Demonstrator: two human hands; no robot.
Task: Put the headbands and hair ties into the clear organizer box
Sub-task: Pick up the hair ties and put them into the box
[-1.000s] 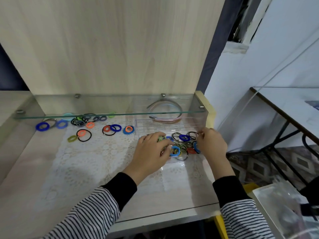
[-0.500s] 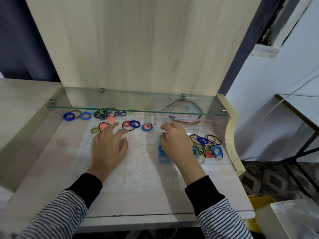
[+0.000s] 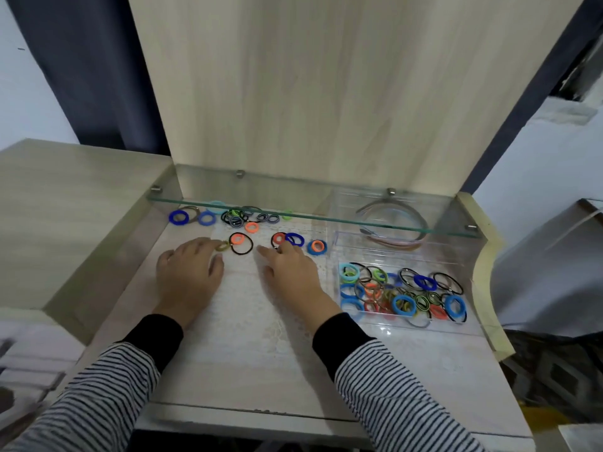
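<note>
The clear box (image 3: 404,324) at right of centre already holds many hair ties (image 3: 403,290) and headbands (image 3: 391,223); loose ties (image 3: 241,243) remain at upper centre on the bench (image 3: 248,363). Both hands are reaching for more: left hand (image 3: 187,277) and right hand (image 3: 293,275) lie flat with fingers spread, tips touching ties, gripping nothing. Next, I judge, pinch and carry them right.

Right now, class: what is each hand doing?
Left hand: open, palm down, holding nothing.
Right hand: open, fingers at the loose hair ties, nothing gripped.
</note>
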